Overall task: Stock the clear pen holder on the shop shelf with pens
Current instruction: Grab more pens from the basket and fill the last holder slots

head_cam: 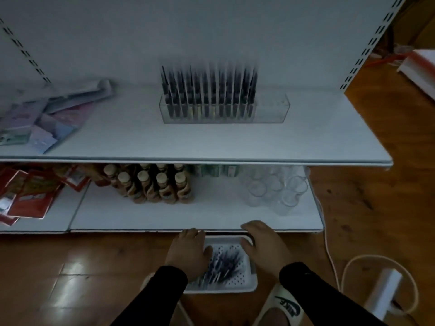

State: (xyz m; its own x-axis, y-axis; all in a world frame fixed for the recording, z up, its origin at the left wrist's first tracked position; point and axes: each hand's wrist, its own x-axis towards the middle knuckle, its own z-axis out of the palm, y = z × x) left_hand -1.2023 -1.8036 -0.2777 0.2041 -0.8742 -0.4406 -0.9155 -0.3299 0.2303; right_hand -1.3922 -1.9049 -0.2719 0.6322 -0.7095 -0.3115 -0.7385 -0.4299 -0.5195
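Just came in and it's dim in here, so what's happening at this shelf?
A person is restocking pens. Both hands are down over a white tray on the floor that holds loose pens: the left hand rests on the pile, the right hand is at the tray's far right corner. Whether either grips a pen cannot be told. On the upper shelf the clear holder is mostly filled with upright pens, with its right end empty.

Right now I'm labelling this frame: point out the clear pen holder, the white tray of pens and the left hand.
clear pen holder [270, 109], head view, its empty right end.
white tray [242, 282], head view, bare perforated floor.
left hand [188, 252], head view, back of the hand.
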